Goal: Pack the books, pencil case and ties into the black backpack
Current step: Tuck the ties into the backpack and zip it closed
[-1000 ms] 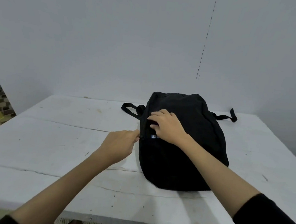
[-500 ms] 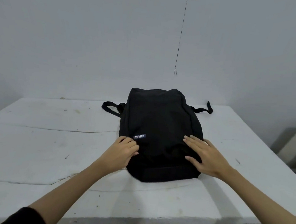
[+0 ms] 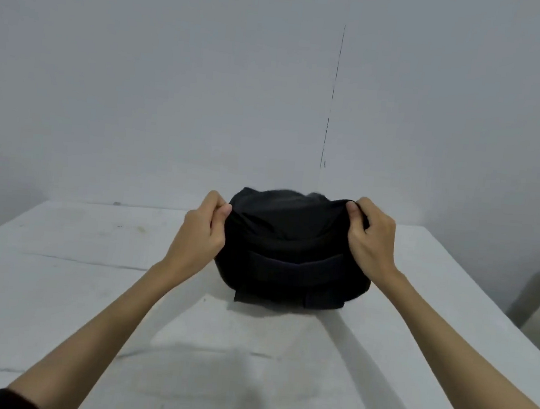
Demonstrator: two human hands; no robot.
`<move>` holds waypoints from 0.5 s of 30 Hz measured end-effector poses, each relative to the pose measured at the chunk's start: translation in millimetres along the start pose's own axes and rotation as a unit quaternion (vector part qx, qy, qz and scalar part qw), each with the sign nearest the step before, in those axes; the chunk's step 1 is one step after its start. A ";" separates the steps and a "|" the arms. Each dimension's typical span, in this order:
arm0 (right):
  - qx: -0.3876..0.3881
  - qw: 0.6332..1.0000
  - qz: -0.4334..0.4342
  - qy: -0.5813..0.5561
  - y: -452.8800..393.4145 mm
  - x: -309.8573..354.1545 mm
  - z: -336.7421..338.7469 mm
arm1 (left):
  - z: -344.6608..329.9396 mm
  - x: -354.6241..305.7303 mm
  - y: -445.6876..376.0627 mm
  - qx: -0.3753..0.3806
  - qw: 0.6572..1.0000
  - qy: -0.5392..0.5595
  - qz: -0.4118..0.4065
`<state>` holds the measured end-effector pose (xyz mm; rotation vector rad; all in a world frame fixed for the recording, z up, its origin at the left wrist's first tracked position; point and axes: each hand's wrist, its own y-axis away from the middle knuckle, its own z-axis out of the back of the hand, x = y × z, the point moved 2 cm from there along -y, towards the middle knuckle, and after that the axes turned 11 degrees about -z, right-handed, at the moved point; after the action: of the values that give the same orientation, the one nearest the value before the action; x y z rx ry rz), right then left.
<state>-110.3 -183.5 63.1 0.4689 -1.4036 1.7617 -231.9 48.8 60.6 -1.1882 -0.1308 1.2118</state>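
Left sleeve point(image 3: 12, 402), dark, just at the near-left corner, bare forearm running up and right from it. Left hand point(image 3: 200, 232) clamped on the left side of the black backpack point(image 3: 292, 249): fingers curled round the fabric edge, thumb pinched against it up top. Backpack sits mid-table, toward the far side, on the white table point(image 3: 89, 286). Its near end faces the camera, with a flat dark band across the lower part; its top edge is bunched up between the two hands. Can't tell if the near end is lifted off the table or just resting on it. Can't tell whether the zip is open; no books, pencil case or ties visible outside the bag. Right hand point(image 3: 369, 237) clamped on the right upper edge of the backpack, fingers curled over a fold of fabric, knuckles up. Right forearm runs down to the near-right corner. Table surface is scuffed, with thin cracks running left to right. Plain grey wall point(image 3: 175, 79) behind, with a thin dark vertical line right of centre. A pale blurry object at the far right edge, beside the table; can't tell what it is.
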 end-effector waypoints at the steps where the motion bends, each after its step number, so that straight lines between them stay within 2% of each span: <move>1: -0.007 1.000 -0.001 -0.011 -10.8 6.2 -2.6 | 5.3 -1.0 -11.5 -0.018 1.000 0.003 0.001; 4: -0.036 0.999 0.010 -0.032 -60.2 37.1 -8.8 | 25.9 -4.7 -60.1 -0.080 0.997 0.008 -0.014; 8: -0.078 0.996 0.028 -0.019 -131.3 79.8 -17.9 | 52.0 1.3 -138.0 -0.115 0.993 0.026 -0.027; 11: -0.079 0.996 0.010 0.032 -186.3 94.3 -37.2 | 60.9 21.0 -197.2 -0.141 0.990 0.009 -0.020; 15: -0.058 0.992 -0.022 0.110 -251.3 79.7 -90.1 | 48.8 71.4 -260.6 -0.146 0.988 -0.051 0.022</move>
<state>55.1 -59.1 249.6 0.2335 -1.3185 1.6320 -65.0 166.7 244.0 -1.3889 -0.3702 1.3243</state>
